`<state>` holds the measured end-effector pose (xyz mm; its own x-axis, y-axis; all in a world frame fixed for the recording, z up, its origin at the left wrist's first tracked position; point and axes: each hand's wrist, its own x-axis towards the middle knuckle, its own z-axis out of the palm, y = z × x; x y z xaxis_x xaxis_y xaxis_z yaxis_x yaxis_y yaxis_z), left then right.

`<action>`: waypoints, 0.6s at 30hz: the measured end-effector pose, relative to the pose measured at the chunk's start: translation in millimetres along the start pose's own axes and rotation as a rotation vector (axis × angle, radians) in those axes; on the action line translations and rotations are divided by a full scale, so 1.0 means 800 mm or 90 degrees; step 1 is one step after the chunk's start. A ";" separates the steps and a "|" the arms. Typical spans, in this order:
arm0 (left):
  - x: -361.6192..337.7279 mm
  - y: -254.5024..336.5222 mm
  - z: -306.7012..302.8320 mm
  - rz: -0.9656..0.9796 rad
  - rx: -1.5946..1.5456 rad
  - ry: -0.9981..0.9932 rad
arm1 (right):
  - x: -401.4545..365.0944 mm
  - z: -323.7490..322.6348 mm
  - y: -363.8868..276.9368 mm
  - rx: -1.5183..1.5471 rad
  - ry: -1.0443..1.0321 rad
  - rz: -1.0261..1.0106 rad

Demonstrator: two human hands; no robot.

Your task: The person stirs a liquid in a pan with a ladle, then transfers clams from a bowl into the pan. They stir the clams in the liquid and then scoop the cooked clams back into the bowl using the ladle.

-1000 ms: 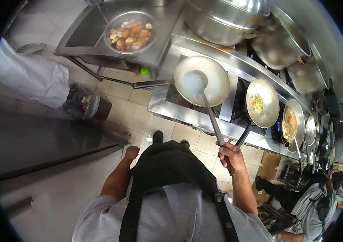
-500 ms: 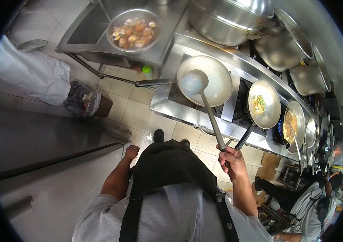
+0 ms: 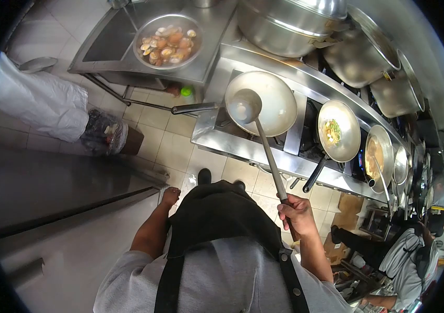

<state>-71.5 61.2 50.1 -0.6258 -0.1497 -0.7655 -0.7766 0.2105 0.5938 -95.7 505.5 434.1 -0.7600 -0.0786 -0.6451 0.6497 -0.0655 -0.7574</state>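
My right hand is closed round the dark handle of a long metal ladle. The ladle's bowl is over the left part of a wide pan of whitish liquid on the stove. My left hand is at the edge of a metal surface on the left, its fingers curled; whether it grips anything there is too small to tell. Right of the wide pan, a smaller pan holds yellow and green food. Beyond it stands a pan of brownish food with a utensil in it.
A bowl of shellfish rests on the steel counter at upper left. Large pots line the stove's back. A lined bin stands on the floor at left. Another person is at lower right.
The ladle and my right hand have shifted slightly left and down. The ladle's bowl looks emptier of whitish liquid. My left hand has stayed in place. The view has shifted slightly.
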 end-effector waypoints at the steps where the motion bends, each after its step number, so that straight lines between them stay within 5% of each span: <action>1: 0.002 -0.001 0.000 0.009 0.001 -0.003 | -0.001 0.001 0.001 0.001 0.001 -0.001; 18: 0.025 -0.018 -0.003 0.084 0.014 -0.006 | -0.022 0.023 -0.007 -0.245 0.028 -0.004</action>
<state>-73.3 53.2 26.6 -0.7220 -0.1097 -0.6831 -0.6853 0.2493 0.6843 -85.7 489.1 451.3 -0.7697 -0.0362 -0.6374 0.5970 0.3128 -0.7387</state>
